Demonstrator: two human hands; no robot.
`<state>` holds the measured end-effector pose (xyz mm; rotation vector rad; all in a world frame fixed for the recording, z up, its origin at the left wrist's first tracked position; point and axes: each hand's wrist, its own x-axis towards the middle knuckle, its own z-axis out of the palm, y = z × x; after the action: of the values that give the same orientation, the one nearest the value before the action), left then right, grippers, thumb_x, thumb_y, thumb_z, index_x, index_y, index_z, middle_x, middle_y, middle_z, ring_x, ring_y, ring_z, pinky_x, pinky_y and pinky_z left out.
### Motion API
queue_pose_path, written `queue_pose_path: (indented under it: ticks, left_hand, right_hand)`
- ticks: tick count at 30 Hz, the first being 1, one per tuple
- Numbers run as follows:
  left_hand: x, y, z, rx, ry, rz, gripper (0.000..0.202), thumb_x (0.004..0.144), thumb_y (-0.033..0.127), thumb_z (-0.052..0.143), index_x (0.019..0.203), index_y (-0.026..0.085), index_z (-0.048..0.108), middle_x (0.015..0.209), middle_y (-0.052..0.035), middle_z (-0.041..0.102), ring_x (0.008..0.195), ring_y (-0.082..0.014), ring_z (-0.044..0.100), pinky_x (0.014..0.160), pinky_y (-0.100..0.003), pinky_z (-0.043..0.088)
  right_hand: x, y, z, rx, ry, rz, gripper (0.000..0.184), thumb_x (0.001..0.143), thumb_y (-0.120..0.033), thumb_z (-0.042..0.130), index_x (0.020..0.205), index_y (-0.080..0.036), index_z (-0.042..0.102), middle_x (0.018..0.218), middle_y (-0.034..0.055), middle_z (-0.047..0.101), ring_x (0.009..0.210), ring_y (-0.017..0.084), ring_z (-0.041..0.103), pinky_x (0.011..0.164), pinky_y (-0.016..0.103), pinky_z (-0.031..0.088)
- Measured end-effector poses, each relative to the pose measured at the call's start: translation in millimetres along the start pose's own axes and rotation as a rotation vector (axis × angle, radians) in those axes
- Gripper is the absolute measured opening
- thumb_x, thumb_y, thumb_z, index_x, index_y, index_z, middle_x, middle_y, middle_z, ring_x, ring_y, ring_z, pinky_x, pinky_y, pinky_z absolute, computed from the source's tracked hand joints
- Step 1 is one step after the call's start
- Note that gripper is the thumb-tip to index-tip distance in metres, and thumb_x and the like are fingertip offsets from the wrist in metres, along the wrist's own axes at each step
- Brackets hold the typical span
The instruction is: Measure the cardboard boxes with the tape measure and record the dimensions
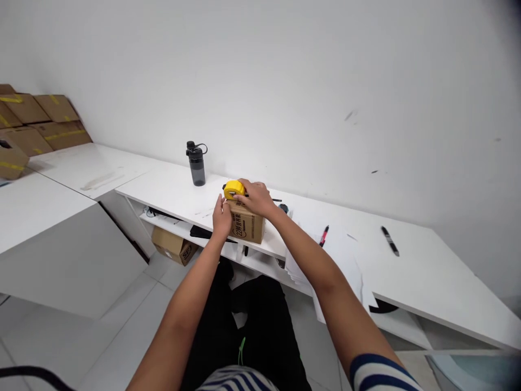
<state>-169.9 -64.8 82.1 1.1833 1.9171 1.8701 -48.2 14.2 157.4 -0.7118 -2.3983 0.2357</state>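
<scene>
A small brown cardboard box (pixel 248 225) with dark printing stands at the front edge of the white desk. On top of it is a yellow tape measure (pixel 233 189), with my right hand (pixel 257 197) closed around its right side. My left hand (pixel 222 217) is at the box's left side, just below the tape measure. Its fingers are bent up against the box corner, and whether they also pinch the tape's end is too small to make out.
A dark water bottle (pixel 197 164) stands behind to the left. Right of the box lie stacked white papers (pixel 337 250) with a red pen (pixel 324 235), then a black marker (pixel 389 241). Cardboard boxes (pixel 57 122) pile up far left; another box (pixel 173 245) sits under the desk.
</scene>
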Motion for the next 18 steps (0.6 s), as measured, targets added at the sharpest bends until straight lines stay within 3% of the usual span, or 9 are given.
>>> queue_pose_path:
  ticks: [2,4,5,7,9,12,14,16,18]
  left_hand:
    - [-8,11,-5.6,0.078,0.129,0.085,0.052,0.093,0.038,0.046,0.141,0.016,0.047,0.146,-0.0171,0.049,0.138,-0.0286,0.042,0.116,-0.048,0.031]
    - [-26,25,-6.8,0.080,0.189,0.290,0.054,0.093,0.044,0.048,0.140,0.017,0.047,0.151,-0.0158,0.042,0.144,-0.0264,0.032,0.120,-0.046,0.021]
    - [-37,33,-4.8,0.040,0.174,0.386,0.055,0.093,0.048,0.048,0.140,0.018,0.047,0.151,-0.0151,0.042,0.145,-0.0259,0.031,0.121,-0.045,0.020]
    - [-65,45,5.0,-0.116,0.037,0.429,0.064,0.089,0.057,0.052,0.141,0.020,0.046,0.150,-0.0147,0.043,0.142,-0.0272,0.036,0.118,-0.045,0.027]
    - [-95,52,21.7,-0.325,-0.205,0.306,0.066,0.083,0.065,0.056,0.131,0.020,0.056,0.135,-0.0147,0.058,0.127,-0.0291,0.054,0.108,-0.043,0.042]
    - [-128,52,54.1,-0.483,-0.460,0.044,0.058,0.074,0.067,0.066,0.103,0.017,0.069,0.102,-0.0116,0.072,0.097,-0.0275,0.069,0.089,-0.040,0.054]
    - [-138,48,77.2,-0.490,-0.509,-0.069,0.056,0.071,0.066,0.069,0.097,0.016,0.070,0.095,-0.0101,0.073,0.090,-0.0256,0.069,0.084,-0.038,0.055]
    - [-138,44,101.1,-0.473,-0.563,-0.137,0.058,0.071,0.066,0.068,0.099,0.015,0.069,0.096,-0.0103,0.073,0.089,-0.0242,0.069,0.082,-0.036,0.055]
    - [-132,41,125.6,-0.427,-0.656,-0.154,0.060,0.071,0.066,0.067,0.101,0.014,0.069,0.097,-0.0110,0.073,0.088,-0.0237,0.068,0.081,-0.036,0.054]
  right_hand:
    - [-11,2,-4,0.049,0.112,-0.021,0.047,0.093,-0.046,0.050,0.130,-0.018,0.052,0.113,0.0118,0.069,0.105,0.029,0.061,0.107,0.051,0.031]
    - [-39,6,-10,0.153,0.257,0.018,0.053,0.092,-0.054,0.050,0.131,-0.019,0.050,0.117,0.0124,0.066,0.106,0.028,0.060,0.105,0.049,0.036]
    - [-58,6,-12,0.218,0.327,0.047,0.057,0.091,-0.058,0.050,0.132,-0.019,0.048,0.119,0.0128,0.064,0.108,0.028,0.059,0.102,0.047,0.040]
    - [-101,6,-16,0.338,0.432,0.086,0.065,0.090,-0.064,0.048,0.137,-0.019,0.042,0.126,0.0141,0.059,0.112,0.027,0.058,0.097,0.042,0.046]
    - [-144,7,-20,0.383,0.442,0.098,0.071,0.089,-0.068,0.045,0.140,-0.018,0.039,0.129,0.0152,0.057,0.114,0.027,0.059,0.096,0.041,0.048]
    - [-196,28,-37,0.402,0.262,0.105,0.073,0.092,-0.071,0.032,0.141,-0.018,0.043,0.117,0.0130,0.064,0.104,0.025,0.063,0.092,0.039,0.050]
    - [-217,63,-56,0.401,0.124,0.193,0.071,0.097,-0.066,0.017,0.136,-0.018,0.052,0.100,0.0096,0.069,0.089,0.022,0.066,0.084,0.037,0.052]
    - [-228,110,-76,0.275,0.064,0.384,0.067,0.101,-0.055,0.011,0.131,-0.018,0.058,0.091,0.0085,0.071,0.081,0.020,0.066,0.080,0.035,0.052]
    - [-228,159,-90,-0.052,0.016,0.586,0.051,0.102,-0.040,0.027,0.145,-0.018,0.043,0.101,0.0116,0.070,0.088,0.023,0.066,0.082,0.036,0.049]
